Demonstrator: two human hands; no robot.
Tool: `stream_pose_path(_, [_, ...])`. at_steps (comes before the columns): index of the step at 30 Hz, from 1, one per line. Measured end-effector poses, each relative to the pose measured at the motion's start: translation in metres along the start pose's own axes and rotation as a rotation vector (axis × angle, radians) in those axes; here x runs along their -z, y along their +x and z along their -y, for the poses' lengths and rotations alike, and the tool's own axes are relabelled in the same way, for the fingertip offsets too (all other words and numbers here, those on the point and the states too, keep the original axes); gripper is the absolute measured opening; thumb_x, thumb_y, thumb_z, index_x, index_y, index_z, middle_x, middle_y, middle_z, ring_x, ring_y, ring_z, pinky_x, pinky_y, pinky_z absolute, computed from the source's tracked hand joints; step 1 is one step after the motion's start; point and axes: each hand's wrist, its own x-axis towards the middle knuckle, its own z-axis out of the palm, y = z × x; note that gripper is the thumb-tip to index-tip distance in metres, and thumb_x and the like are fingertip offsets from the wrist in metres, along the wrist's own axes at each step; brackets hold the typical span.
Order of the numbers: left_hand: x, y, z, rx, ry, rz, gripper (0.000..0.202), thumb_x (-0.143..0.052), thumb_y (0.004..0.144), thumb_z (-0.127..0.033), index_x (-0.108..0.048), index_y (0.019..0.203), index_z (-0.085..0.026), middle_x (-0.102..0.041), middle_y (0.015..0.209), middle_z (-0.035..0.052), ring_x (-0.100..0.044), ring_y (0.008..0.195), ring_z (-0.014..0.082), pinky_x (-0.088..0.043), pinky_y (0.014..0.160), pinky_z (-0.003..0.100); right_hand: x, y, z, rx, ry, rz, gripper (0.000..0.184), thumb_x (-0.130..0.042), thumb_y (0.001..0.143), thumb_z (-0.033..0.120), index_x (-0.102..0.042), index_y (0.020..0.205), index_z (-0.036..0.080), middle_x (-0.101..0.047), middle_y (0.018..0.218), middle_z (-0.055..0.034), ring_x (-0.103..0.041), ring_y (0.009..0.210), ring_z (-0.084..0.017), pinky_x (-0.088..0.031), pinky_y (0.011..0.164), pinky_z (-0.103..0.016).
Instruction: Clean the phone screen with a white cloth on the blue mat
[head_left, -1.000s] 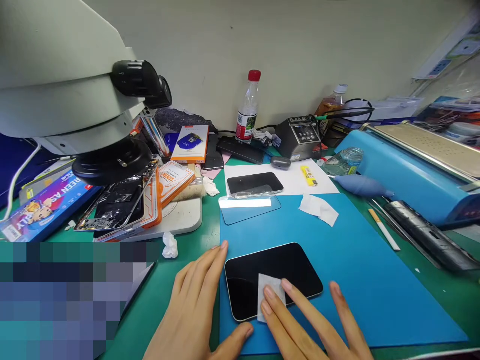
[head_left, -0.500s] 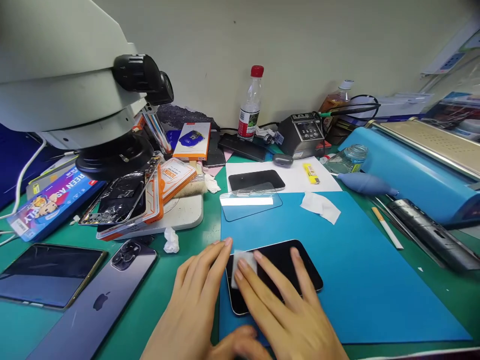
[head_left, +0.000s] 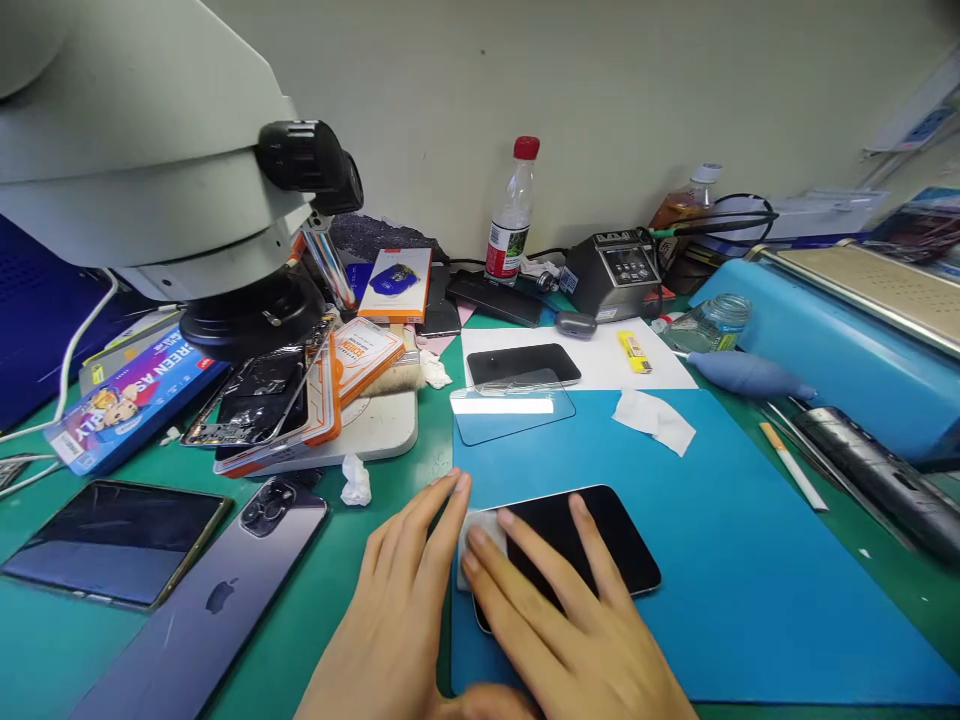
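Crosswise on the blue mat (head_left: 757, 590) lies the black phone (head_left: 621, 530), its long axis running left to right. The nearer right hand (head_left: 570, 635) overlaps it, extended fingertips pressing 1 white wipe (head_left: 489, 521); the left hand (head_left: 394, 600), apparently empty, spans the mat's left edge.

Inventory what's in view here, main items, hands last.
Table: 1, green, underneath
Mat: 1, blue, on table
Phone: 1, black, on mat
Wipe: 1, white, phone's left end
Glass sheet: 1, clear, mat's far edge
Tissue: 1, white, on mat
Paper: 1, white, behind mat
Second phone: 1, black, on paper
Lighter: 1, yellow, on paper
Third phone: 1, purple, left foreground
Cigarette: 1, white and orange, right of mat
Red-capped bottle: 1, clear, by wall
Microscope: 1, whitish, upper left
Left hand: 1, bare, beside phone
Right hand: 1, bare, on wipe
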Motion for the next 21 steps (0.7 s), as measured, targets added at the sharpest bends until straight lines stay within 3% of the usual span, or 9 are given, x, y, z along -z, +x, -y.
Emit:
stream_pose_path(4, [-0.004,-0.001,0.000,-0.028,-0.019,-0.053,0.144,-0.097,0.072,-0.040,0.002,0.176,-0.035,-0.043,0.175,0.0159,-0.051,0.153,0.0419,-0.052,0.117,0.057,0.007,-0.007,-0.001,0.116,-0.064,0.029,0.043,-0.053,0.111,0.043,-0.069,0.144,0.019,-0.064,0.153,-0.0024,-0.065,0.138,-0.029,0.002,0.135,-0.072])
stream_pose_path(10, [-0.006,-0.002,0.004,-0.032,0.003,-0.046,0.131,-0.088,0.081,-0.040,0.001,0.177,-0.034,-0.040,0.177,0.0157,-0.049,0.156,0.0405,-0.053,0.117,0.056,0.005,0.016,-0.003,-0.138,0.081,-0.003,0.040,-0.060,0.106,0.027,-0.069,0.143,0.016,-0.061,0.156,-0.0027,-0.062,0.144,-0.024,-0.014,0.139,-0.056])
stream_pose_path(14, [-0.009,-0.003,0.010,-0.077,0.059,-0.096,0.130,-0.086,0.085,-0.059,0.002,0.177,-0.031,-0.044,0.175,0.0177,-0.053,0.153,0.0403,-0.054,0.113,0.051,0.003,0.008,0.002,-0.080,0.088,-0.076,0.025,-0.067,0.105,0.023,-0.078,0.127,0.023,-0.071,0.143,0.0030,-0.070,0.133,-0.021,-0.014,0.138,-0.059])
stream_pose_path(17, [-0.014,-0.004,0.017,-0.146,0.139,-0.101,0.112,-0.073,0.096,-0.057,-0.001,0.178,-0.026,-0.048,0.172,0.0184,-0.058,0.150,0.0385,-0.054,0.109,0.046,0.000,0.003,0.013,-0.148,0.096,-0.211,0.018,-0.064,0.107,0.021,-0.082,0.111,0.024,-0.080,0.125,0.0058,-0.075,0.125,-0.019,-0.019,0.138,-0.059])
stream_pose_path(20, [-0.017,-0.005,0.023,-0.149,0.143,-0.117,0.096,-0.053,0.105,-0.062,-0.002,0.178,-0.026,-0.047,0.173,0.0173,-0.059,0.149,0.0371,-0.053,0.108,0.047,0.007,-0.005,0.008,-0.180,0.191,-0.313,0.029,-0.057,0.110,0.018,-0.080,0.095,0.026,-0.083,0.108,0.0101,-0.078,0.108,-0.009,-0.029,0.137,-0.048])
stream_pose_path(21, [-0.018,-0.005,0.023,-0.131,0.131,-0.120,0.094,-0.048,0.106,-0.066,-0.001,0.178,-0.028,-0.046,0.174,0.0166,-0.058,0.149,0.0374,-0.052,0.108,0.048,0.014,-0.012,-0.001,-0.148,0.264,-0.239,0.032,-0.054,0.112,0.018,-0.080,0.096,0.029,-0.083,0.107,0.0124,-0.078,0.106,-0.007,-0.029,0.137,-0.045])
